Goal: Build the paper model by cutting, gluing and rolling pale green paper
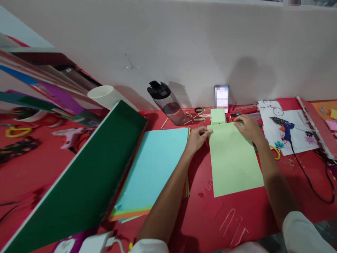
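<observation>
A sheet of light green paper [235, 161] lies on the red table in front of me. My left hand [197, 138] pinches its far left corner between thumb and fingers. At the far right corner, my right hand [248, 129] has its fingers closed on the same sheet. Just beyond the far edge sits a small pale green pad-like block [218, 116]. A phone [222, 98] with a lit screen leans against the wall behind it. Left of my left arm rests a stack of coloured paper, a light blue sheet [158, 161] on top.
A dark green board [86, 175] stands tilted at left. Behind the stack are a water bottle [168, 103] and several small sticks. At right, a blue glue gun [286, 129] with a black cord lies on decorated white paper [295, 147], near yellow-handled scissors [275, 153].
</observation>
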A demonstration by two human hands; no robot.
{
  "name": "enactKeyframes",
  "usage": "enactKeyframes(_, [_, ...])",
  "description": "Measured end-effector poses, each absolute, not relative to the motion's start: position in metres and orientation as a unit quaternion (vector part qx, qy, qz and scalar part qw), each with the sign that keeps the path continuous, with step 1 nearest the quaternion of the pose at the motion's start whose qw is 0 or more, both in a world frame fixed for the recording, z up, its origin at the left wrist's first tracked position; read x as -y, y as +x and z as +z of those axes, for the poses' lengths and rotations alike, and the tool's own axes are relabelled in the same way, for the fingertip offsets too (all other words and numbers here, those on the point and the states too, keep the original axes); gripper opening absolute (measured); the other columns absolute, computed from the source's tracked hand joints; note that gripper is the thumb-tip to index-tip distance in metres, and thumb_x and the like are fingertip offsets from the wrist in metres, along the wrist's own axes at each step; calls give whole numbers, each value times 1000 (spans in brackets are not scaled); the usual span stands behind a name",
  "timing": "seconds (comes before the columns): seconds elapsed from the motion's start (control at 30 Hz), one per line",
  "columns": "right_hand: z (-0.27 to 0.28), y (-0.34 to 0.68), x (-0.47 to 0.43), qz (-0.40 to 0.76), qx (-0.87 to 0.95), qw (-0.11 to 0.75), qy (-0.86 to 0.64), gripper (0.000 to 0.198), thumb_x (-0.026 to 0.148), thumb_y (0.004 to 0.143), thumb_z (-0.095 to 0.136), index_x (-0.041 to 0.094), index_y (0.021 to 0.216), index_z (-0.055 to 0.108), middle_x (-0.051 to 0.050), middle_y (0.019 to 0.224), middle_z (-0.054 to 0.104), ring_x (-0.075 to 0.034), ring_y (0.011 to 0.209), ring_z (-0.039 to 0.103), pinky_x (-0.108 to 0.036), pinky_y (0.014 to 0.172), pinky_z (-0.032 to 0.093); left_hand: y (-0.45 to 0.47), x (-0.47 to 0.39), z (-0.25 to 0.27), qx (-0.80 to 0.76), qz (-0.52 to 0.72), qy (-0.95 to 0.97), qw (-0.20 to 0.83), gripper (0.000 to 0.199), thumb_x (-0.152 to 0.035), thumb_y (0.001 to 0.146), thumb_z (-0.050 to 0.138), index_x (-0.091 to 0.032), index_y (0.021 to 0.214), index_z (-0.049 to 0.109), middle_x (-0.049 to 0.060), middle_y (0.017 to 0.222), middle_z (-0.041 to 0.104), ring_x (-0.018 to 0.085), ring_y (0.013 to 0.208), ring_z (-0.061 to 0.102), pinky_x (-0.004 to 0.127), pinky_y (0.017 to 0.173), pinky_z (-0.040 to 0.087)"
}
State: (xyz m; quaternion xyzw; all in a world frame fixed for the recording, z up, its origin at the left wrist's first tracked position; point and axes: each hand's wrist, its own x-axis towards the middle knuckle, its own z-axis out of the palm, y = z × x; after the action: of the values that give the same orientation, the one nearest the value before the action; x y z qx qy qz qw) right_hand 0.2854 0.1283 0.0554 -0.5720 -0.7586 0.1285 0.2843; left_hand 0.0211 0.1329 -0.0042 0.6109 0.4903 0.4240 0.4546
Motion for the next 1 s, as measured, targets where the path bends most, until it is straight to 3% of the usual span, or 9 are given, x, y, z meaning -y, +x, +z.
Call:
enactKeyframes(0.23, [59, 281, -126, 30, 782, 210, -587, 18, 26, 102, 58, 22, 100, 76, -8, 106, 75, -28, 102, 65, -44, 96, 40, 22, -132, -4, -492, 429, 603, 458, 46, -56, 79, 74, -20, 62, 52, -5, 58, 44, 10, 56, 37, 25, 55, 32])
enactKeyframes(0.43, [56, 272, -125, -7, 776, 197, -599, 19, 27, 101, 58, 23, 97, 76, -7, 103, 76, -29, 101, 61, -47, 104, 35, 22, -133, -5, -488, 433, 602, 459, 42, -54, 79, 74, -20, 64, 55, -5, 60, 47, 11, 57, 40, 25, 57, 34])
enactKeyframes(0.8, [53, 265, -125, 8, 772, 222, -596, 17, 25, 99, 57, 23, 91, 72, -7, 96, 76, -29, 99, 62, -50, 112, 33, 21, -131, -7, -496, 429, 611, 443, 40, -52, 81, 72, -20, 65, 54, -5, 59, 45, 11, 57, 39, 26, 56, 34])
enactKeyframes(1.0, [68, 285, -125, 36, 736, 306, -603, 13, 30, 98, 59, 24, 97, 71, -5, 104, 78, -28, 101, 67, -48, 107, 40, 20, -132, -7, -510, 422, 618, 425, 37, -49, 80, 72, -20, 65, 57, -4, 60, 51, 12, 58, 43, 26, 59, 37])
